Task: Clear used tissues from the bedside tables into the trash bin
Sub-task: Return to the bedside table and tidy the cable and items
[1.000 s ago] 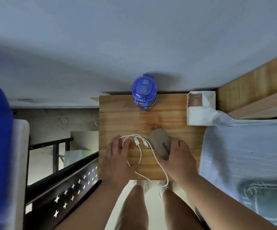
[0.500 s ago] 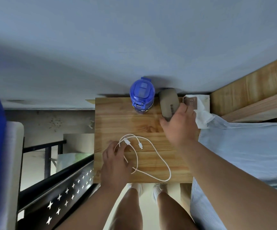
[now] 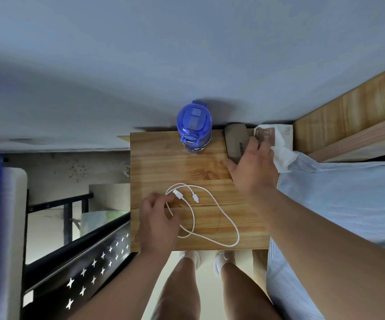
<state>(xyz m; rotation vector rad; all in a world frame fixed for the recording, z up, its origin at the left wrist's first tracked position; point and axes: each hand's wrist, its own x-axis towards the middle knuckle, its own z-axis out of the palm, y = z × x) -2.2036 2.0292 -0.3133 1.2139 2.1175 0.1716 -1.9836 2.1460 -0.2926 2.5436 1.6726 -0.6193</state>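
to the right of the right fingers, a bed [image 3: 337, 204] under a pale blue sheet; beneath both sets of fingers, a wooden table [image 3: 159, 167]. right hand [image 3: 252, 169] at the far right corner, thumb and fingers clasped round the near end of a grey case [image 3: 234, 139] lying flat. left hand [image 3: 157, 222] near the front left edge, fingertips curled and pinching a loop of white cable [image 3: 221, 211], just beside its two plugs. left of the right fingers, beyond the case, a blue bottle [image 3: 194, 125], upright. just past the right fingertips, a tissue pack [image 3: 281, 144] with one white sheet pulled loose, at the table's far right corner against the bed
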